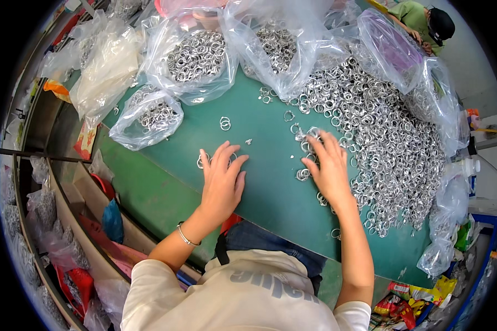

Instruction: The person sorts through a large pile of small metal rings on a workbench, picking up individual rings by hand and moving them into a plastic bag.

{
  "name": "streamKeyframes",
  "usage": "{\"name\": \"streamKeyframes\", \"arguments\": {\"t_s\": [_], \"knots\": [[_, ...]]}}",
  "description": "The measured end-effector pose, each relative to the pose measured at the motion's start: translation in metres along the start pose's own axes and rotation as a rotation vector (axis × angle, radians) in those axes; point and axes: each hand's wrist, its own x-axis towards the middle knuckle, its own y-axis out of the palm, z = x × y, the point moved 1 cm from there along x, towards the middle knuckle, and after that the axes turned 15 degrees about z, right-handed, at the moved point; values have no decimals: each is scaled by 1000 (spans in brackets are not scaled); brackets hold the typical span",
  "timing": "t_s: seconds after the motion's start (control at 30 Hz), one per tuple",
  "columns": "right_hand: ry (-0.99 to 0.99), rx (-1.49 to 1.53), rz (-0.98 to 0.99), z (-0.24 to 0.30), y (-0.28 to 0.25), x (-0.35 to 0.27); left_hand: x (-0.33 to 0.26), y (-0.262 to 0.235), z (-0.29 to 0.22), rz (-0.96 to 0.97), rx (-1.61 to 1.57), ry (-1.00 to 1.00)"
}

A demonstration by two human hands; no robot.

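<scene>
The left hand's fingers are spread and curled down over a few metal rings near the tabletop's near edge; whether any ring is gripped beneath them I cannot tell. The right hand has its thumb apart from its bent fingers, above loose rings at the inner fringe of a big ring heap that covers the right end of the green tabletop. A small ring cluster sits just beside that thumb, and a ring pair lies beyond the left fingertips. One stray ring rests by the right forearm, close to the near edge; a sweep of that arm could knock it off. Dragging from the fringe could make the heap slide. Toward the far edge, a small open bag of rings might spill if bumped.
</scene>
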Motion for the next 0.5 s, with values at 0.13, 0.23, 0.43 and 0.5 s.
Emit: {"name": "streamKeyframes", "arguments": {"t_s": [0.13, 0.23, 0.43, 0.5], "knots": [[-84, 108, 78, 2, -8, -10, 25, -7, -10, 83, -116, 141], [-5, 238, 47, -12, -15, -21, 59, -2, -17, 128, -98, 227], [285, 697, -3, -47, -32, -34, 96, 20, -19, 267, -62, 276], [296, 329, -82, -50, -38, -36, 95, 23, -18, 315, -107, 300]]}}
